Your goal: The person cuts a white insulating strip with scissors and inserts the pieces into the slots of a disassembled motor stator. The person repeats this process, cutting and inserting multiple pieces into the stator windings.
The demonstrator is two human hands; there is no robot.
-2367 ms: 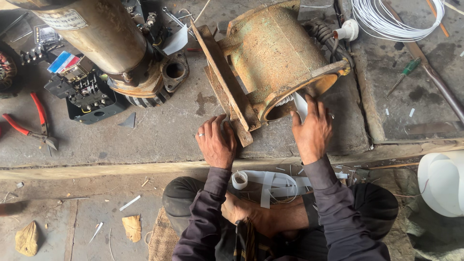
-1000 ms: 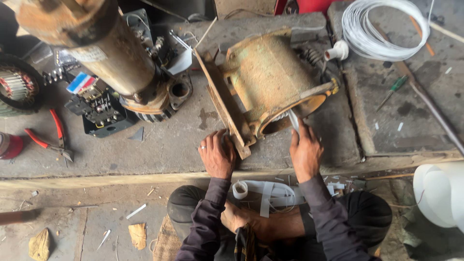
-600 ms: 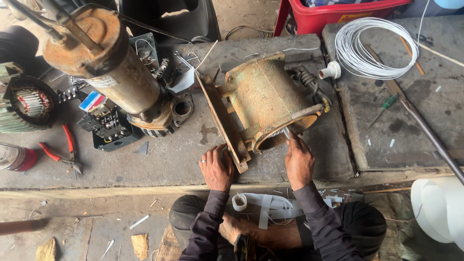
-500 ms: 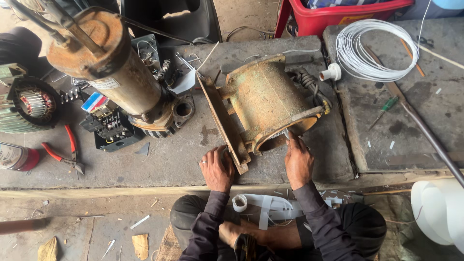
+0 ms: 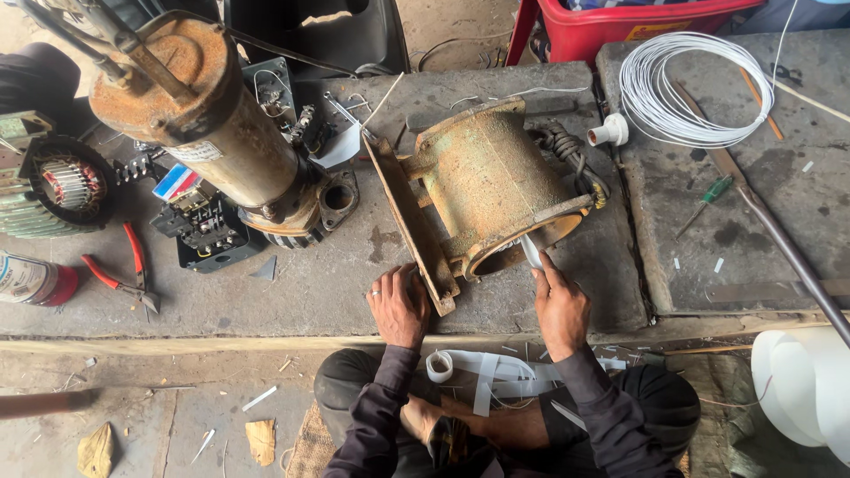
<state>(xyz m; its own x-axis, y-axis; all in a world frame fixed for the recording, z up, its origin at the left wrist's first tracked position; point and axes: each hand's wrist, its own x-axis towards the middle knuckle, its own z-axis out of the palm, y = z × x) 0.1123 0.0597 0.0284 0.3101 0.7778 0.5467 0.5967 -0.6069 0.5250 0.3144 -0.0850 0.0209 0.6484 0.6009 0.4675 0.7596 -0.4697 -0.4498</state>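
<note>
At the bench's near edge, the left hand (image 5: pixel 398 305) now steadies the rusty motor housing (image 5: pixel 491 186) by its flat base plate, fingers spread, while the right hand (image 5: pixel 560 305), shifted lower, pinches a white insulation strip (image 5: pixel 531 250) into the housing's open mouth.

Pale rectangular label (image 5: pixel 197 152) wrapped the rusty cylinder's side. Red-and-blue tag (image 5: pixel 175 181) lay below it. Labelled can (image 5: pixel 31 278), red-based, lay far left.

Two motor housings (image 5: pixel 491 190) (image 5: pixel 208 133), one pliers (image 5: pixel 124 274), one wire coil (image 5: pixel 686 88).
</note>
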